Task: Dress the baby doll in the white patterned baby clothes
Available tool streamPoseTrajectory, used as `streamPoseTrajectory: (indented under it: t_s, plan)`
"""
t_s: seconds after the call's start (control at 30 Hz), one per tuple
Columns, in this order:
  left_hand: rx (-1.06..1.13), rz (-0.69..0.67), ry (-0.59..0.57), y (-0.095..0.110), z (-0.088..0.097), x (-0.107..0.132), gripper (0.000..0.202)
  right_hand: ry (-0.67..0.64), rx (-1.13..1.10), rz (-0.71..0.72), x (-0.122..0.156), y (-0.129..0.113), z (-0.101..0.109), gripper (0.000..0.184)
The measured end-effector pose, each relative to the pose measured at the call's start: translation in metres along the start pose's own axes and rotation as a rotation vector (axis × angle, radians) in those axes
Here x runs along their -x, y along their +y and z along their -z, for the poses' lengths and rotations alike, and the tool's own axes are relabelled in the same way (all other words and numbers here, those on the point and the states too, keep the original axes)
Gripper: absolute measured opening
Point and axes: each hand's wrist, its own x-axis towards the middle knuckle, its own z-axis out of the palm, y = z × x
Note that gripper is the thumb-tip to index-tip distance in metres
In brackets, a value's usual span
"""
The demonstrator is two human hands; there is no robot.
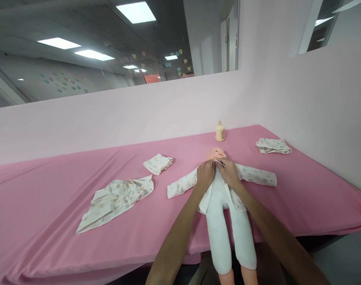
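Observation:
A baby doll [218,194] in a white body and leggings lies on its back, head toward the wall and legs over the table's front edge. It wears a printed white baby jacket [259,175] with both sleeves spread out and the front hanging apart lower down. My left hand [206,174] and my right hand [228,171] meet at the jacket's neckline below the doll's chin. Fingers of both hands are closed in a pinch on the collar edges. Exactly how the fingertips grip the cloth is hidden.
A pink sheet [58,190] covers the table. To the left lie a crumpled printed cloth [118,200] and a folded cloth [158,163]. A pump bottle [220,132] stands by the wall, and a folded printed garment [273,145] lies at the back right.

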Motion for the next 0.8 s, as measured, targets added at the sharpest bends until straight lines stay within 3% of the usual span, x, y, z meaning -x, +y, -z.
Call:
streamPoseTrajectory:
  t_s: [0.23, 0.53, 0.8]
  plan:
    - [0.065, 0.043, -0.018, 0.000, 0.000, -0.001, 0.029, 0.002, 0.025, 0.078, 0.003, -0.001, 0.000, 0.024]
    - [0.528, 0.139, -0.018, -0.007, -0.004, -0.005, 0.032, -0.100, 0.084, 0.091, 0.003, 0.000, 0.000, 0.032]
    - [0.810, 0.156, -0.021, -0.017, -0.013, -0.010, 0.030, -0.130, 0.106, 0.129, 0.005, 0.002, -0.002, 0.024]
